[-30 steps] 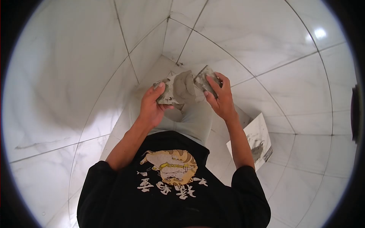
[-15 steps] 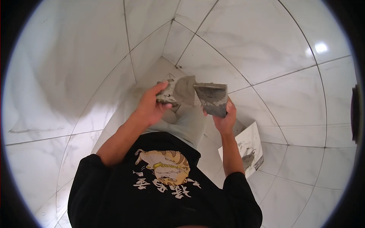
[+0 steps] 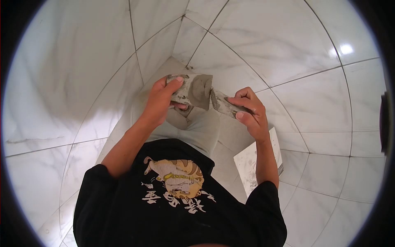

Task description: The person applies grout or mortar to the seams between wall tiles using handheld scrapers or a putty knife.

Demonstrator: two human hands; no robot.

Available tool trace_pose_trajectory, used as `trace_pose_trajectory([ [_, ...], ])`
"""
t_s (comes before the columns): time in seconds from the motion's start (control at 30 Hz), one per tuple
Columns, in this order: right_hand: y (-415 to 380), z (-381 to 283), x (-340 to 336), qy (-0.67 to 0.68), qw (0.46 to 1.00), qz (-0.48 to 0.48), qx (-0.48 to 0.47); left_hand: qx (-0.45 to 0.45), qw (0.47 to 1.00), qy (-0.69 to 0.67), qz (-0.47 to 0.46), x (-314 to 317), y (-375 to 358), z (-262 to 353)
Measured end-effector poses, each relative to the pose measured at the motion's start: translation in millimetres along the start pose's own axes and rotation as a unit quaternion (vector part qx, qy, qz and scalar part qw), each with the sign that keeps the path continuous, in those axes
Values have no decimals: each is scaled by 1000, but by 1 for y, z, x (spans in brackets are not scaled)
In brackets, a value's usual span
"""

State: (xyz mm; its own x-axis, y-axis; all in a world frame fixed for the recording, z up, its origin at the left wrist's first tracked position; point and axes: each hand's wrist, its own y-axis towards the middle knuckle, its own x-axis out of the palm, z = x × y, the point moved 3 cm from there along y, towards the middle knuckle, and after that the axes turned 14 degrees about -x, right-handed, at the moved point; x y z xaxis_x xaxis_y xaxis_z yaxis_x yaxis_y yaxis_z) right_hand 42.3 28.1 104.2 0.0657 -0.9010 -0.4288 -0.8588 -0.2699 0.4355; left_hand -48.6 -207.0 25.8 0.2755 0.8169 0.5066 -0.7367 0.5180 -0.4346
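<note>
My left hand [image 3: 160,99] grips a pale, stained rectangular tile piece [image 3: 186,94], thumb on top and fingers below. Wet grey mortar [image 3: 201,91] lies spread over the right end of this piece. In my right hand [image 3: 252,113] is a thin flat scraper [image 3: 222,103] smeared with mortar, pinched between thumb and fingers. The scraper's left edge meets or nearly meets the mortar-covered end of the tile piece. Both are held above my knees, and my fingers hide part of each.
A white tile piece [image 3: 251,164] with dark smears rests at the lower right, partly behind my right forearm. Marbled tile walls [image 3: 247,53] meet in a corner ahead. A dark object [image 3: 384,123] is at the far right edge.
My right hand has turned the scraper from its broad face to a thin, slanted view and moved slightly up and right. The left-hand tile piece has tilted, showing more of its mortar.
</note>
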Motion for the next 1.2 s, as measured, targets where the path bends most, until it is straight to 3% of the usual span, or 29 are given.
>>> trace_pose_trajectory([
  [0.5,26,19,0,-195,976,-80,-53,121,989,72,-47,-10,-10,-2],
  [0.63,25,31,-3,-328,937,-116,15,75,997,5,-33,-6,-17,-6],
  [0.7,27,26,-14,-343,938,11,-50,59,996,-49,-42,-2,-17,-3],
  [0.77,27,13,-9,-360,927,61,-83,-44,982,-181,-28,-8,-14,-8],
  [0.8,25,8,-6,-370,916,115,-103,-40,982,-182,-31,-7,-12,-10],
  [0.87,21,9,3,-380,905,137,-131,-165,942,-290,-36,0,-8,-23],
  [0.97,14,11,18,-415,880,144,-179,-204,923,-319,-70,18,-7,-23],
  [1.13,-5,16,10,-435,868,131,-198,-167,928,-330,-53,13,-5,-4],
  [1.2,-14,21,6,-431,885,91,-152,-134,935,-323,-51,6,-3,6],
])
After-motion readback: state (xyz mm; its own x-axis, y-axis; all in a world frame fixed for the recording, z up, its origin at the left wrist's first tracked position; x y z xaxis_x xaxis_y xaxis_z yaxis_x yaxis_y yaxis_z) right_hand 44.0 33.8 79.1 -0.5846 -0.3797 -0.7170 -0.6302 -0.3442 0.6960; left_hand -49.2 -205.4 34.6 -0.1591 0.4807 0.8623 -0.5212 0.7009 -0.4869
